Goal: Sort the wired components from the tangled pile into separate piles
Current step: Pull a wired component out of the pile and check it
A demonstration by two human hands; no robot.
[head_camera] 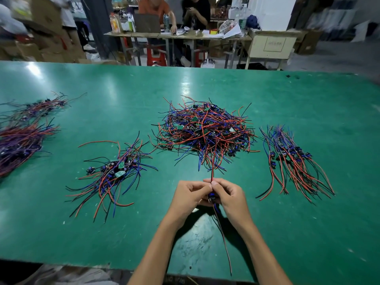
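A tangled pile of red, blue and black wires with small green boards lies mid-table. In front of it my left hand and my right hand meet, both pinching one wired component. Its red wire runs up into the tangle, and a red and black pair hangs down toward the table's near edge. A sorted pile lies to the left of my hands. Another sorted pile lies to the right, its wires laid roughly parallel.
Two more wire bundles lie at the far left of the green table. Beyond the table's far edge two people sit at a wooden bench with bottles and boxes; cardboard boxes stand at the left.
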